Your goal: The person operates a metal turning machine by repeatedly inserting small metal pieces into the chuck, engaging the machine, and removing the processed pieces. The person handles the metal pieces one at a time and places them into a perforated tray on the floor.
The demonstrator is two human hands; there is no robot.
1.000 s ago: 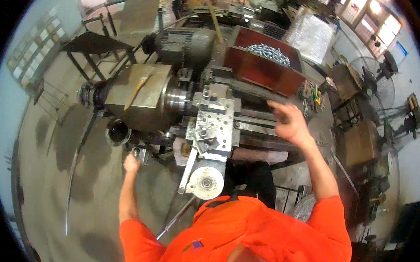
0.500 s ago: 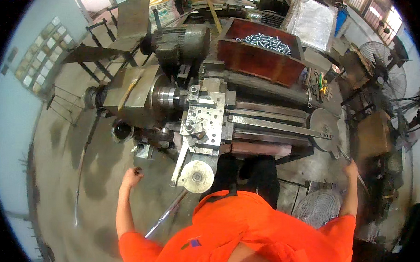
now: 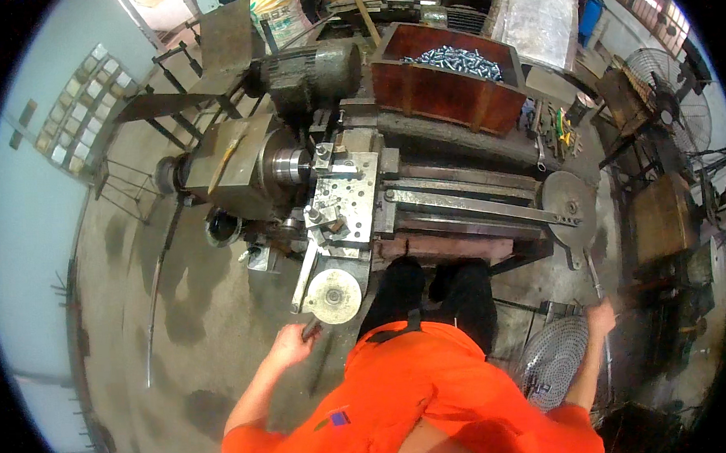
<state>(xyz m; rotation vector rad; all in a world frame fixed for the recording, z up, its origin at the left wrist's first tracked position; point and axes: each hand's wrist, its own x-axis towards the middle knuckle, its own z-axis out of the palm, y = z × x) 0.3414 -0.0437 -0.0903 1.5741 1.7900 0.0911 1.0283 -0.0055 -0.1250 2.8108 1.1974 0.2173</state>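
Note:
In front of me stands a lathe-like machine with a drilled metal tool plate on its slide. My left hand is closed around a short dark handle just below the pale round disc at the machine's front. On the right, my right hand grips a long thin metal lever. That lever runs up toward a grey round plate, which a flat steel bar joins to the slide. Left of the tool plate sits the bright metal chuck.
A dark red wooden box holding many small metal bolts stands behind the slide. Hand tools lie right of it. A perforated round metal seat is near my right arm, and a fan stands far right.
My left hand has moved right and down, to the handle beneath the pale disc. My right hand has come slightly down and toward me, still on the lever. The view has shifted a little.

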